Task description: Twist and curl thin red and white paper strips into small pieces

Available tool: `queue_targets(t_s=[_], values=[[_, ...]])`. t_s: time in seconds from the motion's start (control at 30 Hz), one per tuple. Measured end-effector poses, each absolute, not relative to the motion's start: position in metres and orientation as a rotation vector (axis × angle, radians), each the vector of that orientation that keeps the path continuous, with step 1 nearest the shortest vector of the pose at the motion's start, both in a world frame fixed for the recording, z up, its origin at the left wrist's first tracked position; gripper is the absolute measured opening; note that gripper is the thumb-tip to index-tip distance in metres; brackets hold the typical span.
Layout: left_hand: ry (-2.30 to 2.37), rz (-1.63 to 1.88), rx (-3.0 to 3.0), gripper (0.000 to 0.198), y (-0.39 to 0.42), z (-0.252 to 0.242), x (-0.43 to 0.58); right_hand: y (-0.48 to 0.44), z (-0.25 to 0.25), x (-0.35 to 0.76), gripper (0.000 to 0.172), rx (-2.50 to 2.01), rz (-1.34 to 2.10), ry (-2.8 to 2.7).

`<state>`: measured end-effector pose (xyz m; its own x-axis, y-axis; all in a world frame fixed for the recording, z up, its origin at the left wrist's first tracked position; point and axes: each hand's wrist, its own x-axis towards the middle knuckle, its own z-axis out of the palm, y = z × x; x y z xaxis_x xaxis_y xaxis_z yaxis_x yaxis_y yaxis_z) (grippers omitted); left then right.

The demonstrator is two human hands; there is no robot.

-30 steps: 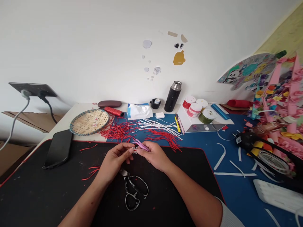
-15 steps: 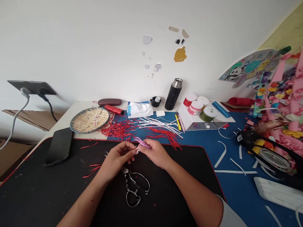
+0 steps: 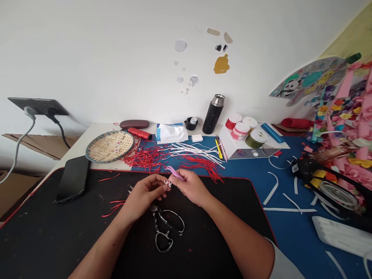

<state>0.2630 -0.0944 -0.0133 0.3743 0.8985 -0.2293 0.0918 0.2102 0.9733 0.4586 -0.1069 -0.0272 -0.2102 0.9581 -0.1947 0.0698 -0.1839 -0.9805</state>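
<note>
Head view, looking down on a black desk mat (image 3: 72, 236) laid over the table (image 3: 103, 128). Both hands sit close together above the mat, near its far edge. Left hand (image 3: 144, 196): thumb and forefinger pinched on a small white-and-red paper piece (image 3: 167, 183), remaining fingers loosely curled. Right hand (image 3: 190, 188): fingers closed around pink tweezers (image 3: 175, 173), whose long axis runs from upper left to lower right. The paper piece lies between the hands, at the left fingertips and just below the tweezers; at this size, whether the tweezer tips also grip it cannot be resolved. Scissors (image 3: 165, 228) rest on the mat just below the hands, handles toward the wearer. Red paper strips (image 3: 145, 159) and white paper strips (image 3: 194, 151) lie just past the mat's far edge. A few loose red strips (image 3: 114, 208) lie beside the left wrist; bare mat remains on either side of the arms.
</note>
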Motion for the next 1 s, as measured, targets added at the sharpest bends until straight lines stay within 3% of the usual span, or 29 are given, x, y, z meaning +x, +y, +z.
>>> queue_targets(t_s=[0.23,1.0], values=[[1.045,0.904,1.059,0.034,-0.0938,-0.0182,0.2603,-0.1061,-0.0274,0.4581,0.036,-1.291,1.362,-1.375],[1.049,0.878,1.127,0.029,-0.0956,-0.0229,0.2616,-0.1090,-0.0253,0.4552,0.023,-1.263,1.287,-1.528]])
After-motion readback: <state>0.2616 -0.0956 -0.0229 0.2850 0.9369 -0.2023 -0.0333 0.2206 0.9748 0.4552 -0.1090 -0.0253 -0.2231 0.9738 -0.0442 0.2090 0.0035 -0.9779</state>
